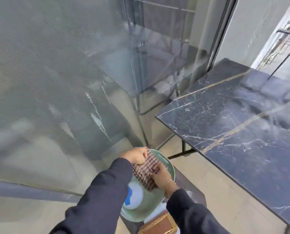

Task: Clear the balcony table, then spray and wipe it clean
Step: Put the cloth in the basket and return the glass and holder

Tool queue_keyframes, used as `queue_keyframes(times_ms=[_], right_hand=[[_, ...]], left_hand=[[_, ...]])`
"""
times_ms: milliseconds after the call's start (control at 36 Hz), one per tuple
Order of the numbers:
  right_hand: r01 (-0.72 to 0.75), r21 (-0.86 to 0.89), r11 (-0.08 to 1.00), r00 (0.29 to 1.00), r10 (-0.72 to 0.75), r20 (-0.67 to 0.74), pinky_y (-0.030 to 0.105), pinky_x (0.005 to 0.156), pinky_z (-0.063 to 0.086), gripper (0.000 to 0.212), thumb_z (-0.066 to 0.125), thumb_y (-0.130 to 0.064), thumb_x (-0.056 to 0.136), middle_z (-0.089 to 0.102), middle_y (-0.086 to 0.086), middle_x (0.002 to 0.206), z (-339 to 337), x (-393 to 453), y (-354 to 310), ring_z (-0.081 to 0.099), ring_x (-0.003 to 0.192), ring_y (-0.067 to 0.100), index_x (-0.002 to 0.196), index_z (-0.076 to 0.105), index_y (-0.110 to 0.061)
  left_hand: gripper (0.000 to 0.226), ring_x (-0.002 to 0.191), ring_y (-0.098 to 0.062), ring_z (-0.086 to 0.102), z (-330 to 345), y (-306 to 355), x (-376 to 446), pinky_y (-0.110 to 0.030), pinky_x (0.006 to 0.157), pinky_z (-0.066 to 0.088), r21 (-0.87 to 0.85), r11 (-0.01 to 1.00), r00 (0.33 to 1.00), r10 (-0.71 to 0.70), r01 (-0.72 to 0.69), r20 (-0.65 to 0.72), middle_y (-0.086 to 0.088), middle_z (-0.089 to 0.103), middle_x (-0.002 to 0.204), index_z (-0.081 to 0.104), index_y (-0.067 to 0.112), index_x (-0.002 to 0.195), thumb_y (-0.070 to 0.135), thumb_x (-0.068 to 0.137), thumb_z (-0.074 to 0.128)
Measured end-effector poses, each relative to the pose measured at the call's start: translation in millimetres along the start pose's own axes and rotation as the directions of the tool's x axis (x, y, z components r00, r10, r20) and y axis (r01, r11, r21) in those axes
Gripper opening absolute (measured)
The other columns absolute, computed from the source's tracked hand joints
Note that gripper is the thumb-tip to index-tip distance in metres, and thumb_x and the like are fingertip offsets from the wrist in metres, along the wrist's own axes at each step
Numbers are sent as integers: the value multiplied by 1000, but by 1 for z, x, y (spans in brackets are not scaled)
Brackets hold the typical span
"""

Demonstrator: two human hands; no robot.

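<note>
Checked cloth (146,169): brown-and-cream weave, bunched and held between both hands above a pale green basin (164,159).
Left hand (137,155): grip closed on the cloth's far upper edge, knuckles up.
Right hand (162,175): grip closed on the cloth's near side, fingers wrapped round the fabric; thin bracelet at the wrist.
Basin: sits low on a dark stool beside the table; holds a white bottle with a blue cap (132,197), judged to be the spray, lying under the cloth.
Table (233,132): dark marble-look top with gold and white veins, off to the right, well apart from the hands; nothing stands on the part in view.
Step in hand: judged to be readying the cloth for wiping; whether it is being folded or wrung cannot be told.
Method advised: form a flat pad with a clean face outward, keep loose corners tucked, and hold it over the basin until ready.
Next requirement: take up the bottle, mist the top evenly, wipe in overlapping passes toward one edge.
Risk: trailing corners smear; streaks show readily on a glossy top.
</note>
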State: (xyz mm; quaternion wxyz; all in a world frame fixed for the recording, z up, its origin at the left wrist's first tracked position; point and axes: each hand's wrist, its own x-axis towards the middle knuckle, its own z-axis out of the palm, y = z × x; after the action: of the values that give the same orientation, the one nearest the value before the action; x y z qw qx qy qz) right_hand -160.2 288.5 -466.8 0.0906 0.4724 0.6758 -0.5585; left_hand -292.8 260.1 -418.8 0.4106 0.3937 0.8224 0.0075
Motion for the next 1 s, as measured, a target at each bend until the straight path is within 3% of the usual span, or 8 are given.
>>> queue_keyframes(times_ms=[83, 222, 306, 472, 695, 750, 861, 1000], right_hand=[[-108, -96, 990, 991, 114, 63, 37, 108, 37, 45, 47, -13, 92, 45, 15, 140, 11, 14, 5, 45, 129, 30, 135, 36, -6], [-237, -52, 970, 968, 240, 78, 37, 111, 34, 47, 45, -13, 91, 41, 17, 142, 19, 32, 19, 40, 131, 32, 137, 37, -7], [-252, -25, 967, 964, 253, 81, 35, 111, 35, 43, 42, -9, 93, 48, 14, 138, 24, 34, 29, 44, 129, 29, 136, 41, -5], [-216, 31, 976, 974, 214, 77, 33, 112, 32, 42, 36, -7, 95, 46, 15, 140, 23, 32, 33, 43, 130, 29, 137, 38, -3], [-59, 182, 981, 986, 85, -140, 31, 98, 45, 36, 51, -1, 85, 60, 16, 122, 2, 0, 26, 55, 115, 29, 121, 55, -4], [3, 241, 970, 972, 53, -228, 27, 90, 45, 35, 55, 0, 84, 62, 8, 113, -8, -16, 30, 58, 107, 24, 118, 59, -7], [74, 401, 913, 935, 77, -347, 40, 81, 49, 31, 59, 2, 80, 58, 6, 97, -30, -54, 49, 54, 85, 21, 110, 61, -7], [120, 480, 869, 892, 118, -437, 27, 69, 46, 33, 63, 6, 79, 54, 0, 95, -52, -94, 91, 52, 84, 17, 111, 60, -5]], left_hand=[[32, 112, -28, 54, 11, -7, 21, -28, 88, 41, 89, 996, 997, -24, 18, 69, -9, 53, 132, 57, 22, 107, 2, 88, 40], [38, 95, -24, 49, 34, -21, 43, -27, 80, 37, 152, 988, 981, -63, 35, 184, -7, 53, 127, 53, 23, 119, 2, 89, 42], [44, 103, -27, 54, 47, -25, 49, -30, 86, 42, 143, 989, 974, -61, 30, 220, -9, 54, 127, 51, 22, 124, -1, 88, 44], [50, 120, -31, 50, 64, -29, 47, -34, 97, 42, 55, 998, 989, -26, 18, 145, -12, 49, 137, 44, 13, 137, -5, 90, 41], [37, 116, -31, 54, 68, -14, 13, -34, 100, 39, -186, 973, 959, 81, -135, -272, -17, 58, 126, 58, 5, 123, -1, 86, 53], [35, 106, -28, 58, 75, -4, -1, -32, 96, 43, -257, 945, 930, 101, -200, -353, -14, 61, 122, 60, 4, 120, 0, 85, 58], [29, 80, -19, 58, 100, 22, -39, -27, 82, 47, -336, 890, 890, 147, -309, -432, -11, 66, 107, 64, 6, 109, 0, 80, 65], [30, 91, -26, 63, 144, 43, -71, -18, 71, 42, -303, 872, 885, 256, -386, -390, -11, 66, 107, 64, 3, 109, 1, 79, 69]])
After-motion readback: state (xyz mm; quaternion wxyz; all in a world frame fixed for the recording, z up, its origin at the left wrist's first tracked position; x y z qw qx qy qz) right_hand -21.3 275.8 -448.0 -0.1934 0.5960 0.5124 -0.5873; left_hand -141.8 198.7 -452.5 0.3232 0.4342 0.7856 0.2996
